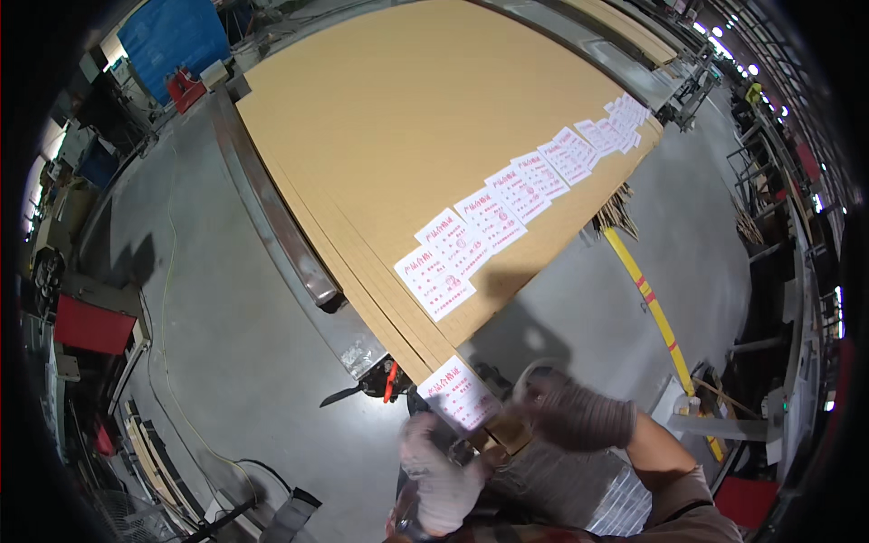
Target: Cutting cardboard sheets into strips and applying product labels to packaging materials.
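Note:
Both of my hands wear pale, greyish gloves and are smeared by motion. My left hand (439, 475) is closed at the lower edge of a white paper label (460, 394) with red print, just off the near corner of a stack of tan boards (389, 118). To the right, my right hand (575, 412) is curled, with a pale curved edge showing at its fingers; what it holds is too blurred to name. A small brown cardboard piece (509, 434) lies between the hands. Overlapping white labels (489, 217) run along the right edge of the top board.
A metal rail (272, 208) borders the stack's left side. Beneath its near corner is a red-handled tool (391, 382). A yellow strap (647, 299) with red marks runs down at the right. Thin sticks (617, 215) jut from under the boards. A yellow cord crosses the grey floor (226, 362).

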### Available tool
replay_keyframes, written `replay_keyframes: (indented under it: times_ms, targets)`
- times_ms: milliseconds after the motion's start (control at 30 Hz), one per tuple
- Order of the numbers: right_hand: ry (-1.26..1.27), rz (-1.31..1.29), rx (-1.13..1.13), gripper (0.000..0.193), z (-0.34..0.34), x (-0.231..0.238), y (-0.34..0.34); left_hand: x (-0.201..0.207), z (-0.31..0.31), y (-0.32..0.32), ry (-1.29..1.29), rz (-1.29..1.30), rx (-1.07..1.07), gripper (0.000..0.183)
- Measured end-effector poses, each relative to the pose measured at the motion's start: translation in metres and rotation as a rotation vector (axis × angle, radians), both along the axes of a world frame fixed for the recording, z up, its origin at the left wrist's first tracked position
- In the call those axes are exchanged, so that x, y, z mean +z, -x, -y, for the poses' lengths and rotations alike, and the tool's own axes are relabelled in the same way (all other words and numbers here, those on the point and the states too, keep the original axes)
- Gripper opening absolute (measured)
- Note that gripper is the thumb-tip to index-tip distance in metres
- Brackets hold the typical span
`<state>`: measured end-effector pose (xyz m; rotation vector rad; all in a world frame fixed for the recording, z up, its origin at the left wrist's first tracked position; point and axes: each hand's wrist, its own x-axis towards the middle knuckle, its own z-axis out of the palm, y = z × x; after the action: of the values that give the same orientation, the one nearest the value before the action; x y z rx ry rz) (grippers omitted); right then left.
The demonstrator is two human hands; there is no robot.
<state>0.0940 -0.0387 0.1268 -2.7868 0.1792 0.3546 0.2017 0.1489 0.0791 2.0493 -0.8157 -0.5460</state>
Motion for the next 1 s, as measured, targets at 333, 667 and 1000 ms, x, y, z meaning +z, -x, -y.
replay_keyframes:
  times_ms: [333,667,1000]
  targets:
    - [-0.648,-0.333,0.032,0.026,0.067,-0.138,-0.04,-0.13,-0.022,-0.047,0.241,-0.744,-0.084,0.017]
    - [-0.287,0.471,-0.439,0.056,-0.062,-0.12,-0.018,-0.22,-0.012,-0.002,0.491,-1.538,0.017,0.04]
    - [-0.251,0.552,-0.433,0.04,-0.053,-0.049,-0.044,-0.058,0.029,-0.032,0.103,-0.366,0.057,0.034]
